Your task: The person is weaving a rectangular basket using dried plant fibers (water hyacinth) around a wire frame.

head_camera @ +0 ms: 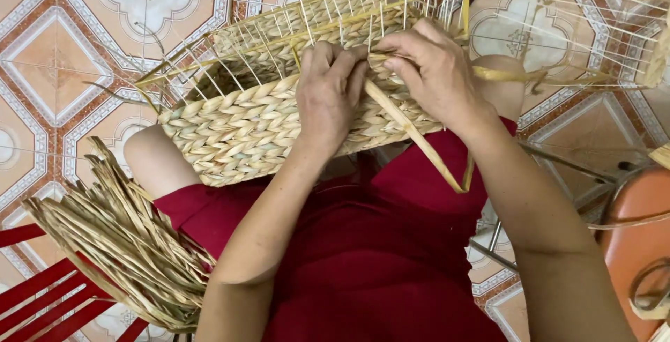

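Note:
A partly woven straw basket (237, 129) on a thin wire frame rests across my knees, its braided side facing me. My left hand (329, 91) presses flat on the top woven row at the middle of that side. My right hand (433, 70) pinches a pale straw strand (412, 136) right next to the left fingers, at the basket's upper edge. The strand loops down over my red skirt and back up. Bare frame wires (307, 7) stick up above the woven rows.
A bundle of dried straw strands (118, 237) lies by my left thigh on a red slatted seat (42, 293). Another wire frame (579, 28) stands at the upper right. An orange stool (638, 230) is at the right. The floor is patterned tile (49, 56).

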